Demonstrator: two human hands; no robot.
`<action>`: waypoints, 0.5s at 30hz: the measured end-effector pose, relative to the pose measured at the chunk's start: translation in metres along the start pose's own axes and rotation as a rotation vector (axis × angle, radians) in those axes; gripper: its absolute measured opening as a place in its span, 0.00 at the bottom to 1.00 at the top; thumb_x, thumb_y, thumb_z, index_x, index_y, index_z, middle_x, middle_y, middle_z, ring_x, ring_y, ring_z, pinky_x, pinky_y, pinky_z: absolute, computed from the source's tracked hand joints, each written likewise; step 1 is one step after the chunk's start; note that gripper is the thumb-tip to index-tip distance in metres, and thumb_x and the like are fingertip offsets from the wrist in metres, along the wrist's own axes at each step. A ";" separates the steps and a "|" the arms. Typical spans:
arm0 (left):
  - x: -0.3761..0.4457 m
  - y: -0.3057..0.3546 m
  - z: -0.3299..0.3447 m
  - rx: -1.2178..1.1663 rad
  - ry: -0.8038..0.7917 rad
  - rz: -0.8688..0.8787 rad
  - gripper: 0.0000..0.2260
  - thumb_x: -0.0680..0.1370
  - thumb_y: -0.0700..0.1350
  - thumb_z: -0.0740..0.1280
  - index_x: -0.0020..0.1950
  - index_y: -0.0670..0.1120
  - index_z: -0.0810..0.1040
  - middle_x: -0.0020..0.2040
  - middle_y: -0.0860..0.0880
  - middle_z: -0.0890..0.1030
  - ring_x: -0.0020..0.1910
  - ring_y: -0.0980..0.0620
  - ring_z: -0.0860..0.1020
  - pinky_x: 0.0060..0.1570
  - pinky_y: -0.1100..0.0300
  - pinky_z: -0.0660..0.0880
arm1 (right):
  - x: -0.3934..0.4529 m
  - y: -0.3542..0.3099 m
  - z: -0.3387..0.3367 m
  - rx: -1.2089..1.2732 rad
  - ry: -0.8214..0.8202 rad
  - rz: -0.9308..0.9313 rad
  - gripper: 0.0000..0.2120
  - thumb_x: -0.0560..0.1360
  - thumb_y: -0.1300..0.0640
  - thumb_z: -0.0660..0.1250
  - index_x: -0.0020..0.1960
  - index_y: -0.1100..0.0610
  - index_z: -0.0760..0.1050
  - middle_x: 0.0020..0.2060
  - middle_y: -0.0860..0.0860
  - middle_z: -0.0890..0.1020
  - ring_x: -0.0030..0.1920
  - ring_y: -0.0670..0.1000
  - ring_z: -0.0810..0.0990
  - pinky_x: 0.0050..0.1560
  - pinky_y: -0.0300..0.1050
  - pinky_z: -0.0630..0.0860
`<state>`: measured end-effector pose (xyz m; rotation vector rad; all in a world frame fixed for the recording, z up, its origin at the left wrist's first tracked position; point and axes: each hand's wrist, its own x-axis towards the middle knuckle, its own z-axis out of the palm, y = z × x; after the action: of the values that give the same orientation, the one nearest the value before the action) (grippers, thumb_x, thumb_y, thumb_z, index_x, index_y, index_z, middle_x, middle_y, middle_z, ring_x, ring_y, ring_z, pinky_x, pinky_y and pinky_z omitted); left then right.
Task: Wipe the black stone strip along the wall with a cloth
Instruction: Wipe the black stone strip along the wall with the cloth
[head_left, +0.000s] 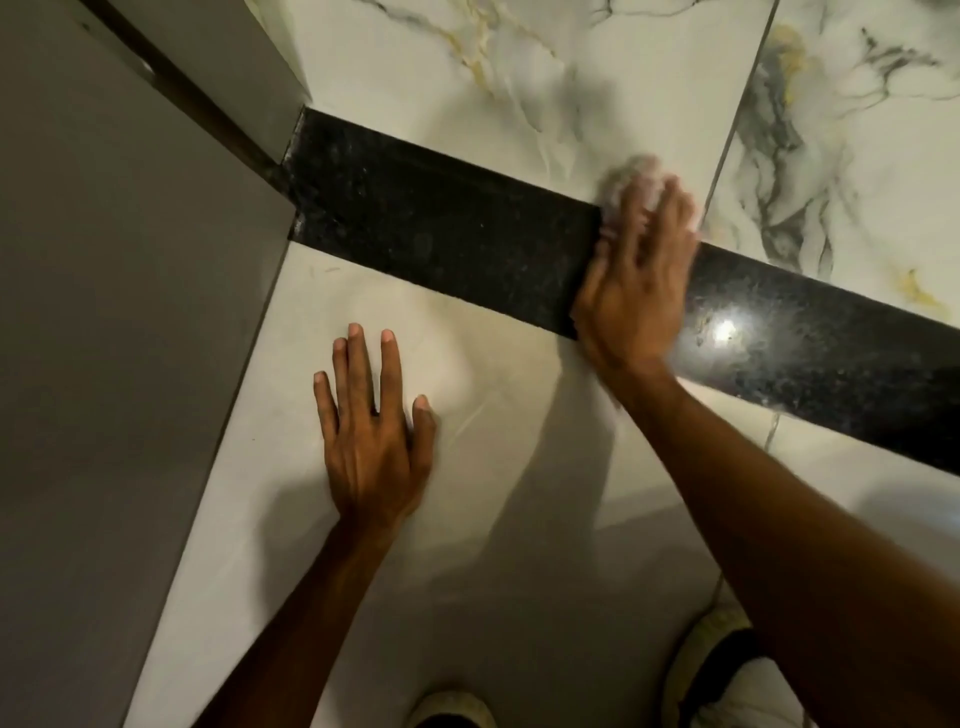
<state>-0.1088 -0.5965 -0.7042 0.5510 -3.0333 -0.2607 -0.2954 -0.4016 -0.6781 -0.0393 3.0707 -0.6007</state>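
Note:
The black stone strip runs as a speckled, glossy band from the grey corner at the left down toward the right edge. My right hand lies across it, blurred, pressing a small whitish cloth that shows only past my fingertips, at the strip's upper edge. The rest of the cloth is hidden under my palm. My left hand rests flat with fingers spread on the pale tile below the strip, holding nothing.
White marble-patterned tiles with grey and yellow veins lie above the strip. A grey panel with a dark vertical gap bounds the left side. The toes of two light shoes show at the bottom edge.

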 end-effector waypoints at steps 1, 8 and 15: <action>-0.001 0.000 0.000 -0.003 0.002 -0.001 0.31 0.87 0.58 0.50 0.88 0.45 0.58 0.89 0.40 0.57 0.89 0.40 0.55 0.87 0.39 0.53 | 0.008 -0.014 0.009 -0.002 -0.029 -0.077 0.31 0.90 0.50 0.52 0.89 0.57 0.49 0.88 0.62 0.49 0.89 0.64 0.47 0.90 0.63 0.48; 0.006 -0.007 -0.014 -0.053 -0.022 -0.010 0.31 0.86 0.58 0.50 0.88 0.45 0.61 0.89 0.40 0.57 0.88 0.40 0.56 0.85 0.36 0.58 | -0.061 -0.001 0.005 -0.049 -0.208 -0.527 0.32 0.88 0.51 0.56 0.89 0.52 0.51 0.89 0.57 0.51 0.90 0.59 0.46 0.91 0.56 0.44; 0.009 -0.016 0.002 -0.009 0.065 -0.078 0.31 0.88 0.60 0.46 0.89 0.48 0.59 0.89 0.43 0.56 0.89 0.44 0.54 0.87 0.41 0.55 | -0.001 -0.080 0.040 -0.003 -0.020 -0.168 0.30 0.89 0.50 0.51 0.89 0.59 0.50 0.88 0.62 0.52 0.89 0.64 0.50 0.90 0.60 0.48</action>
<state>-0.1114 -0.6141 -0.7089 0.6640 -2.9508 -0.2540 -0.2921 -0.4907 -0.6846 -0.3045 3.0691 -0.5978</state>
